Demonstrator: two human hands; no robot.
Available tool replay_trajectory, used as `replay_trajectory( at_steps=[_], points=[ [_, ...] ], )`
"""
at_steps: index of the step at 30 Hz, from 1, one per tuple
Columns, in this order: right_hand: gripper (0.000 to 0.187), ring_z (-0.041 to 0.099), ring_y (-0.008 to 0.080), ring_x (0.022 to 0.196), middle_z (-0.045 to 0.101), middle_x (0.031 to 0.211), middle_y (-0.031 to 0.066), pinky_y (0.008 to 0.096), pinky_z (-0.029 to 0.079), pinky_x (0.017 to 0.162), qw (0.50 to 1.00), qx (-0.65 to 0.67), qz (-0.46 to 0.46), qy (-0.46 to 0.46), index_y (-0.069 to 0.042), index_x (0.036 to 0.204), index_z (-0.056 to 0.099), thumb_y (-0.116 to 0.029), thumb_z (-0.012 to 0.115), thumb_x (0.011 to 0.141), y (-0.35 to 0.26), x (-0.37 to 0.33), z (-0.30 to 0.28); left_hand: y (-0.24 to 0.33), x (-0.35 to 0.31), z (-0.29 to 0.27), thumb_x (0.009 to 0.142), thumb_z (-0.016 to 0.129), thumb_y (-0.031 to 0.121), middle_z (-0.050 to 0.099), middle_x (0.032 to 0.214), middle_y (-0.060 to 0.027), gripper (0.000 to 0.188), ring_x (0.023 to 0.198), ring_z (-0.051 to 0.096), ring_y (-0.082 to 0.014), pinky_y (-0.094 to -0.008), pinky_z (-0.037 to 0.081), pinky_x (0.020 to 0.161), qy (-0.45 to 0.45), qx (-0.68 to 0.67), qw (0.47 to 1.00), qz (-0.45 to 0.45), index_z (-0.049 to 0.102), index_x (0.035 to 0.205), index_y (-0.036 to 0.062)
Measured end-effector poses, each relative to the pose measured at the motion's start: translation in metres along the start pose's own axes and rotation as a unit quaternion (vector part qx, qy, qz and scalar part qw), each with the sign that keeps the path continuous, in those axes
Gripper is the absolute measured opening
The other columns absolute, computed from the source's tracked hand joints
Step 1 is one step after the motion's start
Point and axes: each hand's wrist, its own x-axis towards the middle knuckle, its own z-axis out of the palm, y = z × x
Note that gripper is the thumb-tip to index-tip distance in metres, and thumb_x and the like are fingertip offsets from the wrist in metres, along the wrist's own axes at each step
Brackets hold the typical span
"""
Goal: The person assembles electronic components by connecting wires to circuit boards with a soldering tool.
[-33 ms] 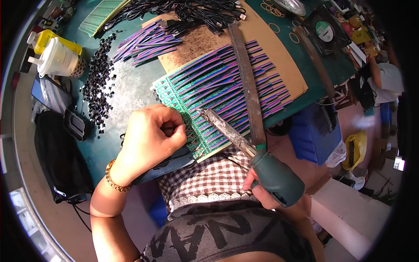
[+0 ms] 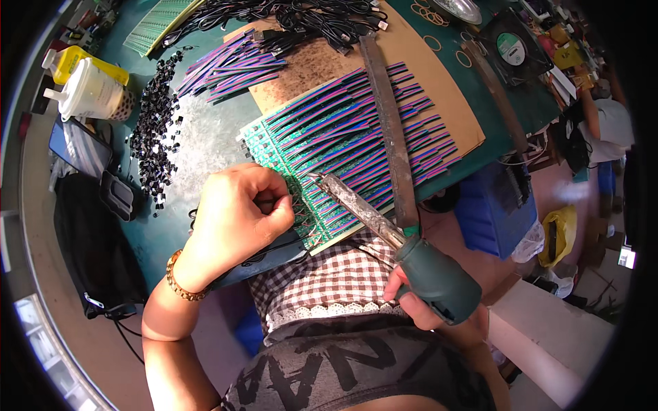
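My right hand (image 2: 419, 308) grips the green handle of a soldering iron (image 2: 439, 281). The iron's metal barrel slants up and left, its tip over a green circuit board panel (image 2: 259, 142). Rows of purple, blue and black ribbon wires (image 2: 343, 151) lie across that panel. At the panel's near left edge my left hand (image 2: 240, 212) is closed, thumb and fingers curled together. What it pinches is hidden; a dark cable (image 2: 274, 251) runs just below it. A long rusty metal bar (image 2: 389, 123) lies across the wires.
Small black connectors (image 2: 154, 130) are heaped on the left, beside a lidded cup (image 2: 92, 92) and a phone (image 2: 79, 145). Loose ribbon wires (image 2: 229, 68) and bundled black cables (image 2: 288, 20) lie farther back. A blue bin (image 2: 490, 205) stands below the table's right edge.
The soldering iron's handle and my right hand have shifted very slightly, the handle to the right. My left hand keeps its place.
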Motion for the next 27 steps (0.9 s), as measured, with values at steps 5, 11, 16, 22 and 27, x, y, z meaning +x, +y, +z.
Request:
replay_trajectory(
  at_steps=[5, 11, 16, 22, 27],
  points=[
    [0.018, 0.058, 0.0176, 0.068, 0.061, 0.076, 0.0093, 0.0292, 0.047, 0.063, 0.996, -0.066, -0.044, -0.029, 0.003, 0.089, 0.060, -0.015, 0.059, 0.083, 0.010, -0.010, -0.002, 0.008, 0.003, -0.003, 0.065, 0.069, 0.009, 0.056, 0.060, -0.0109, 0.011, 0.056, 0.057, -0.0237, -0.0337, 0.047, 0.056, -0.021, 0.036, 0.999, -0.010, 0.062, 0.067, 0.0006],
    [0.013, 0.059, 0.0169, 0.070, 0.060, 0.076, 0.0085, 0.0290, 0.050, 0.066, 0.991, -0.116, -0.010, -0.069, 0.001, 0.088, 0.059, -0.009, 0.061, 0.081, 0.004, -0.006, -0.003, 0.008, 0.001, -0.004, 0.065, 0.067, 0.008, 0.057, 0.060, -0.0112, 0.010, 0.055, 0.056, -0.0239, -0.0337, 0.047, 0.056, -0.038, 0.027, 0.999, -0.024, 0.062, 0.067, 0.0002],
    [0.012, 0.059, 0.0165, 0.070, 0.061, 0.079, 0.0083, 0.0291, 0.050, 0.065, 0.989, -0.121, -0.008, -0.084, 0.001, 0.090, 0.059, -0.005, 0.060, 0.080, 0.003, -0.006, -0.005, 0.006, 0.001, -0.002, 0.065, 0.067, 0.007, 0.056, 0.060, -0.0114, 0.009, 0.055, 0.056, -0.0239, -0.0336, 0.047, 0.056, -0.034, 0.017, 0.999, -0.014, 0.062, 0.067, -0.0001],
    [0.013, 0.059, 0.0162, 0.070, 0.061, 0.079, 0.0085, 0.0285, 0.049, 0.065, 0.997, -0.036, 0.048, -0.040, 0.001, 0.090, 0.059, -0.007, 0.060, 0.080, 0.004, -0.010, 0.003, 0.005, 0.002, -0.004, 0.066, 0.066, 0.004, 0.056, 0.061, -0.0072, 0.009, 0.054, 0.053, -0.0119, -0.0253, 0.045, 0.054, -0.046, 0.025, 0.999, -0.004, 0.062, 0.070, -0.0026],
    [0.019, 0.059, 0.0164, 0.070, 0.060, 0.078, 0.0086, 0.0285, 0.049, 0.065, 0.997, -0.033, 0.009, -0.068, 0.003, 0.097, 0.059, -0.009, 0.060, 0.082, 0.014, -0.012, -0.006, 0.002, 0.003, -0.004, 0.065, 0.065, 0.005, 0.056, 0.060, -0.0082, 0.010, 0.053, 0.053, -0.0140, -0.0269, 0.045, 0.054, -0.036, 0.031, 0.999, 0.013, 0.062, 0.070, -0.0025]
  ],
)
